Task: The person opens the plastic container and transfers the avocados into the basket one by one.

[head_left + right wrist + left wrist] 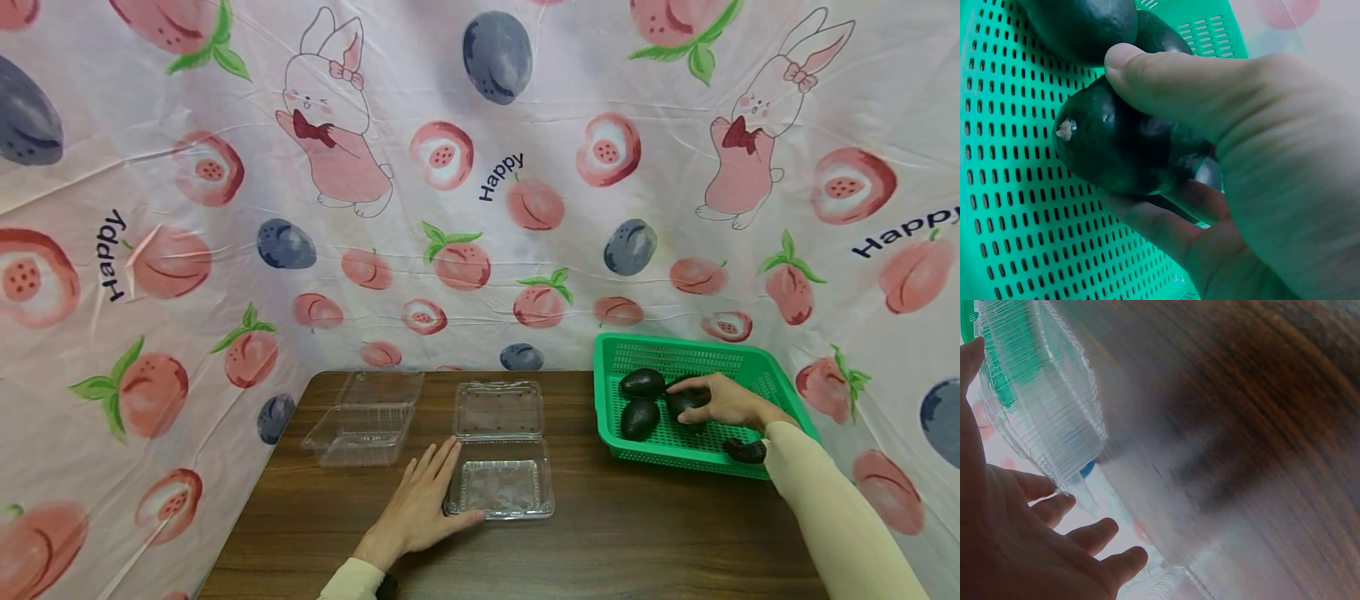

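In the green basket, my right hand [723, 402] grips a dark avocado [1116, 147], with the thumb over its top and fingers beneath. Two more avocados, one farther back [642, 383] and one nearer [640, 419], lie just left of it in the basket. My left hand [423, 504] rests at the left side of a clear plastic clamshell container [543, 479], fingers extended along its edge and thumb at the near rim. The container stands with its lid [498, 408] folded back. In the left wrist view, the fingers [1097, 534] are spread beside its ribbed wall.
A second clear clamshell container [363, 442], its lid raised, stands on the left of the wooden table [600, 533]. The green basket [607, 392] occupies the right back. A dark object [744, 451] shows below the right wrist. A fruit-and-rabbit printed cloth [555, 108] surrounds the table.
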`<action>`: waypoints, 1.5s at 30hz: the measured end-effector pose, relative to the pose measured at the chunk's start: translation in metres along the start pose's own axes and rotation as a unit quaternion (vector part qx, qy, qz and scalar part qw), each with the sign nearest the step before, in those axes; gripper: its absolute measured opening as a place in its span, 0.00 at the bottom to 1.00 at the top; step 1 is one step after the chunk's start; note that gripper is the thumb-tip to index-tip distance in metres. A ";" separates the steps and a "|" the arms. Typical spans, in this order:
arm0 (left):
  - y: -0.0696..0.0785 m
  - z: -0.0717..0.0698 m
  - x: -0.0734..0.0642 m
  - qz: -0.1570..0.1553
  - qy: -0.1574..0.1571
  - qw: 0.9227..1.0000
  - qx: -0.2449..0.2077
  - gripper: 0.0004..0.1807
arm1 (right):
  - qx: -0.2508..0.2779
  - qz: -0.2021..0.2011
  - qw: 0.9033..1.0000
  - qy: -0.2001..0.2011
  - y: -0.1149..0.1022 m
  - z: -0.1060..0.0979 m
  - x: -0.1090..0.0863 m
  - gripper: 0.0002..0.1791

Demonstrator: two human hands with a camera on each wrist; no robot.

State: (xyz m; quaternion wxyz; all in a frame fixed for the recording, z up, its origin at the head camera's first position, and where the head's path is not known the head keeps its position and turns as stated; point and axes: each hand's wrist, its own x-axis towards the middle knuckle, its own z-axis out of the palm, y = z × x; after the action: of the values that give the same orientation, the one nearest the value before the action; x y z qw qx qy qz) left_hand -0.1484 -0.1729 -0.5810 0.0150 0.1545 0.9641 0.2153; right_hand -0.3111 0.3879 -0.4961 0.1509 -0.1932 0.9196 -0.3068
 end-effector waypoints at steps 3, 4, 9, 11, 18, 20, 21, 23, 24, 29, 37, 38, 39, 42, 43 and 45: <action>0.000 0.000 0.001 -0.001 -0.002 1.000 0.000 0.68 | 0.001 0.002 1.000 -0.001 0.001 0.001 -0.001 0.30; 0.000 0.000 0.001 -0.001 -0.002 1.000 0.000 0.68 | 0.003 0.003 1.000 -0.003 0.001 0.001 -0.001 0.31; -0.001 0.000 0.002 -0.002 -0.002 1.000 0.001 0.68 | 0.013 0.002 1.000 -0.008 0.001 0.004 -0.002 0.32; -0.002 0.000 0.002 -0.001 -0.002 1.000 0.002 0.68 | 0.014 -0.002 1.000 -0.010 0.002 0.005 -0.002 0.32; -0.001 -0.001 0.003 0.000 -0.001 1.000 0.002 0.68 | 0.018 -0.005 1.000 -0.013 0.004 0.007 -0.001 0.32; -0.001 -0.001 0.003 0.000 -0.001 1.000 0.003 0.68 | 0.017 -0.004 1.000 -0.014 0.004 0.007 0.000 0.32; -0.001 -0.001 0.003 -0.001 -0.002 1.000 0.003 0.68 | 0.016 -0.004 1.000 -0.014 0.004 0.008 0.000 0.32; -0.001 -0.001 0.002 -0.002 -0.002 1.000 0.004 0.68 | 0.013 -0.003 1.000 -0.016 0.004 0.008 0.000 0.32; -0.001 -0.001 0.002 -0.002 -0.003 1.000 0.004 0.68 | 0.013 -0.001 1.000 -0.018 0.004 0.008 0.000 0.32; 0.000 -0.002 0.002 -0.002 -0.003 1.000 0.003 0.68 | 0.006 0.003 1.000 -0.026 0.004 0.009 0.000 0.33; 0.000 -0.001 0.002 -0.003 -0.003 1.000 0.001 0.68 | -0.002 0.003 1.000 -0.031 0.005 0.009 0.001 0.32; 0.000 -0.001 0.002 -0.002 -0.004 1.000 0.001 0.68 | -0.006 0.000 0.999 -0.032 0.005 0.009 0.001 0.32; 0.000 -0.001 0.002 -0.002 -0.004 1.000 0.001 0.68 | -0.007 0.003 0.999 -0.032 0.005 0.009 0.002 0.31; 0.000 -0.002 0.002 -0.001 -0.004 1.000 0.001 0.68 | -0.010 0.003 0.999 -0.037 0.006 0.009 0.002 0.31; 0.000 -0.002 0.002 -0.001 -0.004 1.000 0.001 0.68 | -0.006 0.006 0.999 -0.037 0.006 0.009 0.002 0.31; 0.000 -0.002 0.002 0.000 -0.003 1.000 0.002 0.68 | -0.003 0.005 0.999 -0.038 0.005 0.009 0.001 0.32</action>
State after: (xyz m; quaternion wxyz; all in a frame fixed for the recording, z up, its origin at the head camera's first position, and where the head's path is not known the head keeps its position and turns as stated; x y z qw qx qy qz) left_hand -0.1509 -0.1733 -0.5795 0.0181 0.1550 0.9645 0.2130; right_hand -0.3096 0.3864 -0.5065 0.1865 -0.2007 0.9150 -0.2963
